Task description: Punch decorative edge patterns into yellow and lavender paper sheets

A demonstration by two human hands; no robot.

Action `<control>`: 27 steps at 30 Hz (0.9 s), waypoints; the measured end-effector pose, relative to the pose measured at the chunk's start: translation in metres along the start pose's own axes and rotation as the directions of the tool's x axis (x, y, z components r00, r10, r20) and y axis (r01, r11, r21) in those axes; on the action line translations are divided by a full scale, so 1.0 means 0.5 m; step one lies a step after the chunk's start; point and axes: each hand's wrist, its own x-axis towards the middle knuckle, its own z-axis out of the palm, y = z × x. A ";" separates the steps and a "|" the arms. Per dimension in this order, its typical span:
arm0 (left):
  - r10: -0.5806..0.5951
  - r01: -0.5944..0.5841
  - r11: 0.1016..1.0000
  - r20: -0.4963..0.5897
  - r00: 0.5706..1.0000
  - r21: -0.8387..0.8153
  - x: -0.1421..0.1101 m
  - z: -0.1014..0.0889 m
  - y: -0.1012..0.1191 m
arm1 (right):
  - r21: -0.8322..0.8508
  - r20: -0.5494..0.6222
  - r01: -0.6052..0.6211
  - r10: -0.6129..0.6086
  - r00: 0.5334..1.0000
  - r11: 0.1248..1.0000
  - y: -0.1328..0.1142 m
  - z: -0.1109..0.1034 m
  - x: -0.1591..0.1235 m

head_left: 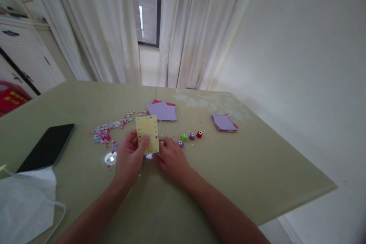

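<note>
A small yellow card (148, 129) with tiny coloured dots along its edges is held upright in my left hand (133, 152), thumb across its front and fingers behind. My right hand (173, 156) is low over the table just right of the card. Its fingers are bent, with the tips partly hidden by the card, so what they hold is unclear. Beneath the card, a shiny piece and a bit of purple (143, 159) show between the hands. By my right fingers lies a purple cube-like piece (180, 143) with a white and dark round top.
Green (183, 137), purple (192, 136) and red (199, 134) small pieces sit beyond my right hand. Colourful confetti (110, 129) spreads at left, near a shiny disc (110, 158). Lilac cards (162, 111), a card stack (224, 122), a phone (47, 146) and a white mask (28, 206) lie around.
</note>
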 end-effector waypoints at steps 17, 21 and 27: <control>-0.034 0.034 0.998 -0.007 0.999 0.061 -0.002 0.003 -0.005 | 0.979 0.203 -0.192 0.377 0.904 -0.067 0.059 -0.060 -0.008; -0.001 0.000 0.997 0.019 1.000 0.075 -0.004 0.003 -0.008 | 0.950 0.280 -0.209 0.337 0.899 -0.232 0.046 -0.060 -0.009; 0.028 -0.030 0.992 0.022 0.999 0.122 -0.002 0.002 -0.010 | 0.982 0.178 -0.136 0.412 0.894 -0.129 0.041 -0.066 -0.011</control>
